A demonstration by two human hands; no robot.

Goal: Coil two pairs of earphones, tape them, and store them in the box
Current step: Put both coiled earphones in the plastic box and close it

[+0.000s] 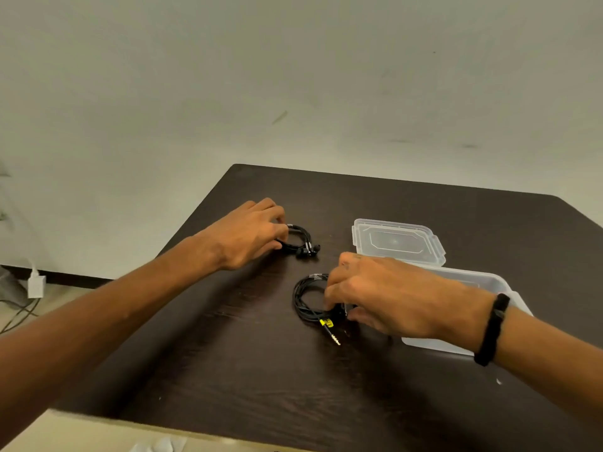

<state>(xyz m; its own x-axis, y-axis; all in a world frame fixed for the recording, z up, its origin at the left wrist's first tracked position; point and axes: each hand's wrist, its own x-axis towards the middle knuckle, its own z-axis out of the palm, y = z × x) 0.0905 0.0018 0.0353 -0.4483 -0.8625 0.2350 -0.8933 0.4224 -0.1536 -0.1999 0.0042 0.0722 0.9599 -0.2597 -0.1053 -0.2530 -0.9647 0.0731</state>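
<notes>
Two coiled black earphones lie on the dark wooden table [228, 370]. The far coil [301, 244] has its earbuds at the front right, and my left hand [248, 236] pinches its left side. The near coil [305, 305] carries a yellow tag and a jack plug pointing toward me; my right hand [375, 298] grips its right side. Clear tape shows on both coils. The clear plastic box [473, 282] sits right behind my right hand, partly hidden by my wrist. Its lid [398, 241] lies flat beyond it.
A wall rises behind the table. On the floor at the left sit a white charger [36, 283] and cables. The table's front edge runs near the bottom of the view, with pale objects below it.
</notes>
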